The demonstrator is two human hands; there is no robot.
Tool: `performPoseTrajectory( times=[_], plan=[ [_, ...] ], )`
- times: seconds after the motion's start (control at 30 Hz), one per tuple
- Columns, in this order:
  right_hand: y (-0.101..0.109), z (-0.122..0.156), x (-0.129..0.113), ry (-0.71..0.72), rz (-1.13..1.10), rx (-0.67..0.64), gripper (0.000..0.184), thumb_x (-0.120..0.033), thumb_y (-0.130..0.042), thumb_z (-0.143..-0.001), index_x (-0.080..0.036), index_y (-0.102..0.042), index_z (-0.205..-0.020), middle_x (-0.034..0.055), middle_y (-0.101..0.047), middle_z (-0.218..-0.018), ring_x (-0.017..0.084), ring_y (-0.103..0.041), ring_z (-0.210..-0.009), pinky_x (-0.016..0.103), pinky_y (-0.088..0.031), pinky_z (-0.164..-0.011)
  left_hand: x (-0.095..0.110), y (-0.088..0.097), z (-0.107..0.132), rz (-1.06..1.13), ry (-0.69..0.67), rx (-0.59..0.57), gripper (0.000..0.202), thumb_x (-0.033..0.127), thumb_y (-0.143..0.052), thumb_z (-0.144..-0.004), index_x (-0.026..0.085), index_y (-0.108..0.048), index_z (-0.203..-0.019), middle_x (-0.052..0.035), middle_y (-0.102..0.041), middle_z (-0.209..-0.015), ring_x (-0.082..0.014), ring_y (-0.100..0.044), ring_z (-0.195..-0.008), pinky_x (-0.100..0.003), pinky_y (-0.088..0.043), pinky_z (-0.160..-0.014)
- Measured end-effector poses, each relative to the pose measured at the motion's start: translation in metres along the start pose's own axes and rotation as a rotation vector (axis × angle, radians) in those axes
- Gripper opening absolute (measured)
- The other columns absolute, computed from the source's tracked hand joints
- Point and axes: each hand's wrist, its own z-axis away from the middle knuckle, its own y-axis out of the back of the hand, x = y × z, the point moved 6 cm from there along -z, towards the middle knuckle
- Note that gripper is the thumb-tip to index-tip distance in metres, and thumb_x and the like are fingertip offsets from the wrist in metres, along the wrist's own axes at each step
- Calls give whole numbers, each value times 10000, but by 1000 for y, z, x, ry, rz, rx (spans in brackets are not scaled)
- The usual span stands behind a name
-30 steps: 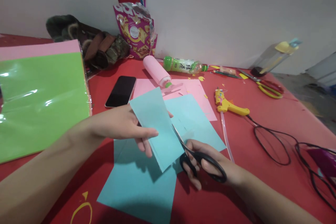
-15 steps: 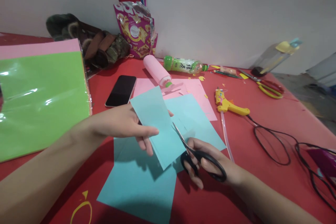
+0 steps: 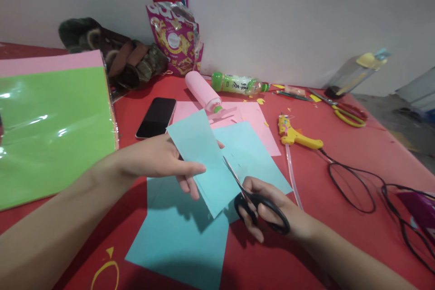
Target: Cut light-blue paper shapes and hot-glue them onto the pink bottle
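Note:
A light blue piece of paper [image 3: 207, 154] is held up by my left hand [image 3: 170, 158], thumb on top and the other fingers behind it. My right hand [image 3: 268, 204] grips black-handled scissors [image 3: 249, 197] through their loops. Their blades lie along the right edge of the held paper, pointing up and left, and look nearly closed. Below my hands, larger light blue sheets [image 3: 183, 253] rest on the red table [image 3: 258, 263]. A pink sheet [image 3: 268, 138] lies partly under them.
A phone [image 3: 157, 117], pink roll [image 3: 202, 90] and green-labelled bottle [image 3: 236, 84] lie behind. To the right are a yellow glue gun [image 3: 295, 136] with a looping black cord [image 3: 360, 172] and yellow-red scissors [image 3: 350, 115]. Green paper in plastic [image 3: 54, 131] lies left; a snack bag [image 3: 175, 38] stands behind.
The scissors' handles have drawn slightly closer together, so the blades are more closed along the paper's edge. My left hand and the paper have barely shifted.

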Motion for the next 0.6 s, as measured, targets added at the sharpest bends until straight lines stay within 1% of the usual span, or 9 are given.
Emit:
performPoseTrajectory(
  times=[0.2,0.3,0.43,0.53,0.6],
  plan=[
    [0,1,0,3,0,7,368,-463,-569,-743,-184,-330,-758,-58,-487,-594,20,-430,-380,171,-277,-403,2,0,0,24,-14,2,501,180,-505,-796,100,-349,-1265,36,-681,-547,-102,-645,-522,-127,-487,-478],
    [0,1,-1,3,17,6,368,-468,-564,-745,-184,-331,-759,-63,-486,-578,20,-423,-377,172,-271,-408,2,0,1,38,-18,8,451,180,-508,-793,121,-395,-1226,51,-680,-548,-91,-640,-510,-118,-484,-473],
    [0,1,0,-2,24,5,369,-467,-570,-740,-183,-335,-755,-63,-494,-569,21,-422,-378,169,-264,-405,2,0,1,28,-13,4,440,185,-521,-784,141,-418,-1209,60,-679,-541,-97,-646,-525,-119,-485,-481],
    [0,1,1,-4,4,9,357,-454,-571,-744,-183,-338,-757,-60,-499,-577,20,-431,-378,159,-259,-393,2,0,0,31,-14,11,430,170,-516,-783,119,-427,-1201,53,-676,-537,-101,-649,-524,-120,-483,-478],
    [1,1,2,-7,-2,16,354,-447,-575,-744,-182,-340,-757,-60,-500,-577,20,-437,-378,156,-261,-391,2,0,-2,58,-25,-4,452,156,-516,-781,101,-406,-1215,56,-670,-523,-101,-649,-521,-119,-485,-476]
  ],
)
